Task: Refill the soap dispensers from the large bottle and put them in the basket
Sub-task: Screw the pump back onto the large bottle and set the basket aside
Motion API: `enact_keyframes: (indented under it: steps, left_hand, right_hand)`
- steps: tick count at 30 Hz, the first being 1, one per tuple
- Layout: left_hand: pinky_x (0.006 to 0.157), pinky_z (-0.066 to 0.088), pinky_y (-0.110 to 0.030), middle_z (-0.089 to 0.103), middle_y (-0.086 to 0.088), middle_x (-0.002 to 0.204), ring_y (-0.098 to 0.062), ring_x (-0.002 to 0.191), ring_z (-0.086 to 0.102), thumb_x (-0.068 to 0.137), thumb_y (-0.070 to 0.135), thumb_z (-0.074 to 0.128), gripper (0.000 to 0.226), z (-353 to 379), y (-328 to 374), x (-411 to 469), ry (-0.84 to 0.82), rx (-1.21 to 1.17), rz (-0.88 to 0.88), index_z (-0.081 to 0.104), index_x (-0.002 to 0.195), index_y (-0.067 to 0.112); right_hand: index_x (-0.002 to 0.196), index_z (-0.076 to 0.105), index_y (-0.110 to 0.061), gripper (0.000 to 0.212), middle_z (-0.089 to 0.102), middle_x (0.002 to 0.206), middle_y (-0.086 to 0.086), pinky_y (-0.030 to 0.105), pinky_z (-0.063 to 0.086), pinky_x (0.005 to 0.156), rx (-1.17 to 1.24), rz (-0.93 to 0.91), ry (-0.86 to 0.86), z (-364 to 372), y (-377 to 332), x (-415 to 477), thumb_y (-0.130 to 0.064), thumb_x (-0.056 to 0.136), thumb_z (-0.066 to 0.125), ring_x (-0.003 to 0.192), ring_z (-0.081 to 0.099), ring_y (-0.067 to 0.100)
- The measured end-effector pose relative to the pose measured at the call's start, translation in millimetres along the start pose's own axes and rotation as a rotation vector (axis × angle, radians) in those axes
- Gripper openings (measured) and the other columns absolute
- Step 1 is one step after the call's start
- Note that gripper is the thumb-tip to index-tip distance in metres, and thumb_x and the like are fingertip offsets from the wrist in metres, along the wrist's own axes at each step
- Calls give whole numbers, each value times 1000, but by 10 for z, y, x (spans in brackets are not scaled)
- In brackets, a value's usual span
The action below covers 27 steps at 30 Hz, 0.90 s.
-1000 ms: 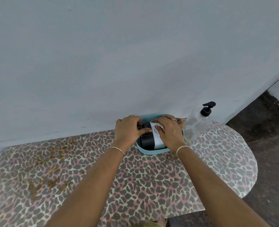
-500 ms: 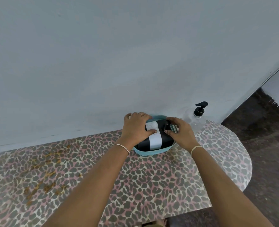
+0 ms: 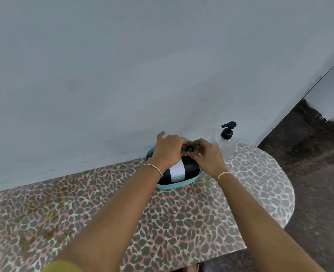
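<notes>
A black soap dispenser (image 3: 189, 169) with a white label lies on its side in the light blue basket (image 3: 172, 186) near the wall. My left hand (image 3: 168, 150) and my right hand (image 3: 207, 154) meet over the dispenser's far end, fingers pinched around its small black pump top (image 3: 189, 148). The basket's far rim and anything else inside it are hidden by my hands. A clear bottle (image 3: 226, 142) with a black pump stands upright just right of the basket, against the wall.
The basket sits on a table with a leopard-print cover (image 3: 162, 222); brownish stains mark its left part. The table's rounded right end borders dark floor (image 3: 319, 183). A pale blue wall (image 3: 142, 65) rises right behind the table.
The dispenser has turned in the basket, its label now facing up. Both hands have shifted from its body to its far end and closed on the pump top.
</notes>
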<state>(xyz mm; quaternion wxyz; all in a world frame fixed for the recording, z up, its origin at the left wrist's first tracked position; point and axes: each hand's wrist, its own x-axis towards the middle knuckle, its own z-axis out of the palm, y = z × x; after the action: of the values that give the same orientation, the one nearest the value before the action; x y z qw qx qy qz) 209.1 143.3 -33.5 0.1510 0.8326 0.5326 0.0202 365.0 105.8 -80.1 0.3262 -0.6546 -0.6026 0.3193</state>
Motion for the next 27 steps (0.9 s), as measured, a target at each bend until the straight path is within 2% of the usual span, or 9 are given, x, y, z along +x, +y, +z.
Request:
enact_keyframes:
  steps: [4, 7, 11, 14, 17, 19, 24, 27]
  left_hand:
    - [116, 10, -45, 63, 10, 126, -14, 124, 49, 95, 22, 58, 39, 8, -11, -16, 10, -46, 7, 56, 130, 37]
    - [116, 18, -45, 48, 8, 143, -16, 135, 39, 86, 39, 68, 62, 24, -83, -115, 93, -129, -40, 41, 142, 35]
    - [114, 26, -42, 34, 4, 153, -19, 141, 30, 66, 57, 79, 107, 148, -297, -443, 239, -292, -239, 21, 151, 28]
    - [114, 31, -47, 32, 0, 154, -22, 141, 30, 59, 57, 84, 118, 372, -527, -640, 250, -511, -407, 19, 152, 25]
    - [115, 29, -46, 31, -3, 154, -23, 142, 28, 56, 53, 87, 112, 530, -698, -697, 175, -557, -441, 30, 148, 24]
    - [117, 24, -46, 24, -5, 157, -24, 145, 20, 53, 55, 87, 109, 592, -770, -690, 67, -528, -418, 35, 144, 29]
    - [118, 19, -48, 12, -4, 161, -23, 149, 0, 43, 66, 83, 129, 648, -863, -565, -88, -418, -382, 18, 151, 37]
    - [117, 20, -52, 6, -4, 162, -26, 149, -2, 34, 74, 77, 137, 629, -857, -503, -144, -349, -392, 9, 150, 43]
  right_hand:
    - [106, 61, -21, 34, 66, 97, -5, 28, 51, 80, -23, 26, -4, 19, 25, -26, -24, 77, 77, 92, 62, 12]
    - [119, 56, -21, 51, 60, 114, -5, 30, 47, 90, -83, 70, -20, 97, 108, -109, -32, 75, 78, 107, 57, 12]
    - [131, 49, -22, 66, 57, 126, 0, 42, 43, 101, -227, 149, -11, 246, 162, -216, -44, 75, 74, 117, 52, 24]
    - [132, 48, -25, 63, 59, 124, -1, 41, 38, 104, -320, 174, 26, 326, 126, -239, -53, 78, 64, 116, 53, 25]
    - [129, 50, -26, 56, 62, 120, -3, 40, 32, 106, -392, 190, 60, 373, 92, -224, -56, 83, 55, 115, 54, 20]
    - [126, 53, -25, 50, 64, 118, -4, 40, 29, 107, -435, 197, 74, 382, 69, -199, -55, 86, 53, 114, 56, 19]
    - [112, 61, -30, 37, 67, 108, -6, 42, 30, 104, -466, 213, 107, 372, 29, -134, -54, 85, 55, 106, 59, 20]
    - [109, 62, -30, 38, 66, 105, -5, 41, 31, 99, -496, 214, 124, 369, 15, -103, -57, 84, 53, 102, 59, 21]
